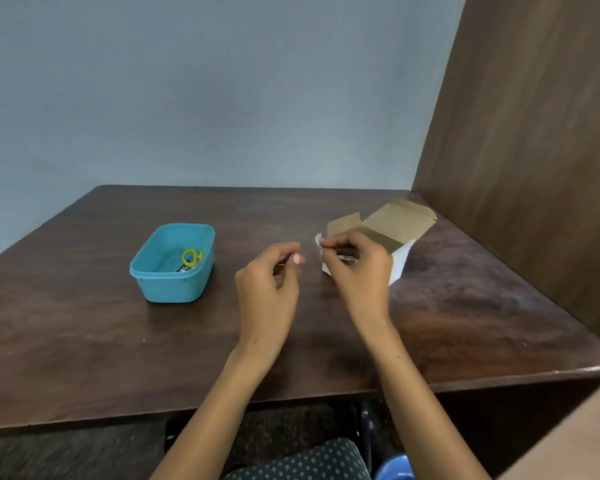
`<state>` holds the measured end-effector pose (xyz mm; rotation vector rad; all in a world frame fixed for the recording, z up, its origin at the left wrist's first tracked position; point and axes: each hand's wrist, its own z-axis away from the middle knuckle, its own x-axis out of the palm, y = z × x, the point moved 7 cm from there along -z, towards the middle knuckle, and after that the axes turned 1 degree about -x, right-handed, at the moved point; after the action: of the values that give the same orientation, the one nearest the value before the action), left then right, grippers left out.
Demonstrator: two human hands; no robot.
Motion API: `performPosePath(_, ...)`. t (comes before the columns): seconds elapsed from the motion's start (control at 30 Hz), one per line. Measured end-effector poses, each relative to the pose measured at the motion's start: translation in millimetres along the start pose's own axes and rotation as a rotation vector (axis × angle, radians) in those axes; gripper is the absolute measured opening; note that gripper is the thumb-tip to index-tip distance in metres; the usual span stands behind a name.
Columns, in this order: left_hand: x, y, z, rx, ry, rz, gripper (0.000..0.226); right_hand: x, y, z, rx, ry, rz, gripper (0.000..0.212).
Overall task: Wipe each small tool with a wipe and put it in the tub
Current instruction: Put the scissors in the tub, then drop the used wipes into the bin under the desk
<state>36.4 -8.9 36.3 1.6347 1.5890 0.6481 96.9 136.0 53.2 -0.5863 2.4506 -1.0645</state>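
A blue plastic tub (160,285) stands on the brown table (84,341) at the left. Inside it lie small scissors with yellow handles (192,258) and a dark tool beside them. My left hand (269,289) hovers over the table's middle, thumb and finger pinched on a thin small tool (282,263) that is hard to make out. My right hand (357,271) is just to the right, fingers closed on a white wipe (321,244). The two hands are a short gap apart.
An open cardboard box (395,226) with white sides stands behind my right hand. A tall brown wooden panel (534,168) walls off the right side. A grey wall rises behind the table. The table's front edge runs near my forearms.
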Motion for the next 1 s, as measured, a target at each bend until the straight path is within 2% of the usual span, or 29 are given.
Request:
performPosePath(0.1, 14.6, 28.1, 36.5, 0.024, -0.046, 0.142, 0.018, -64.6, -0.1, 35.3, 0.077, 0.086, 0.022, 0.01)
performPosePath(0.2, 37.1, 49.6, 84.7, 0.033, -0.143, 0.254, 0.021, -131.7, 1.2, 74.1, 0.128, 0.094, 0.132, 0.012)
performPosePath(0.33, 78.1, 52.7, 152.6, 0.058, -0.379, 0.279, 0.024, -198.3, 37.9, 128.9, 0.375, 0.027, 0.427, 0.017)
performPosePath(0.43, 115.9, 26.3, 194.7, -0.004, -0.577, 0.235, 0.024, -230.2, 80.2, 173.3, 0.568, 0.022, 0.575, 0.017)
performPosePath(0.6, 176.6, -38.7, 243.2, -0.196, -0.779, 0.095, 0.021, -244.5, 171.2, 230.4, 0.757, 0.074, 0.7, 0.02)
performPosePath(0.7, 200.9, -63.6, 258.8, -0.279, -0.836, 0.036, 0.02, -244.3, 218.1, 248.9, 0.88, 0.089, 0.697, 0.009)
performPosePath(0.9, 224.8, -70.4, 273.9, -0.342, -0.927, 0.013, 0.019, -246.8, 267.4, 268.2, 1.034, 0.094, 0.703, 0.015)
performPosePath(1.0, 230.8, -66.1, 274.9, -0.361, -0.94, 0.02, 0.02, -247.1, 284.1, 274.2, 1.08, 0.027, 0.736, 0.022)
